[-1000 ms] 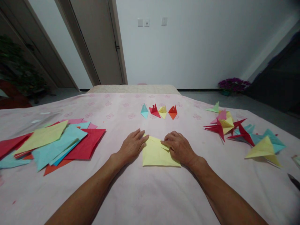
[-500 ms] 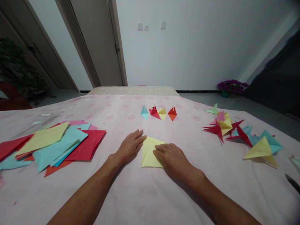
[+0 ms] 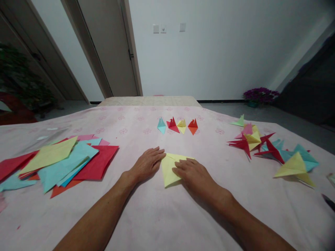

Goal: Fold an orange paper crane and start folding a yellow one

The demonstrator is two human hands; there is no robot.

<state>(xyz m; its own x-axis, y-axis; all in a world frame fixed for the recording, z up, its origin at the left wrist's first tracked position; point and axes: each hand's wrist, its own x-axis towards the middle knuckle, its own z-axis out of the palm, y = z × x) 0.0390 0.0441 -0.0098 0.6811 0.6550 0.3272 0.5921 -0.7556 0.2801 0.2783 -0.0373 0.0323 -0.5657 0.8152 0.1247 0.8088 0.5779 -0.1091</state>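
Observation:
A yellow sheet of folding paper lies flat on the table in front of me, with a crease line near its top edge. My left hand rests at its upper left corner, fingers stretched out and touching the edge. Over the paper's right half lies my right hand, its fingers flat and pressing on the sheet. The paper's right side is partly hidden under that hand.
Coloured paper sheets are piled at the left. Several small folded paper birds stand in a row farther back. More folded birds lie at the right, near a dark pointed object. A pink flowered cloth covers the table.
The yellow paper has turned slightly, its lower left corner shifting right. Both hands have moved a little with it and remain on the paper.

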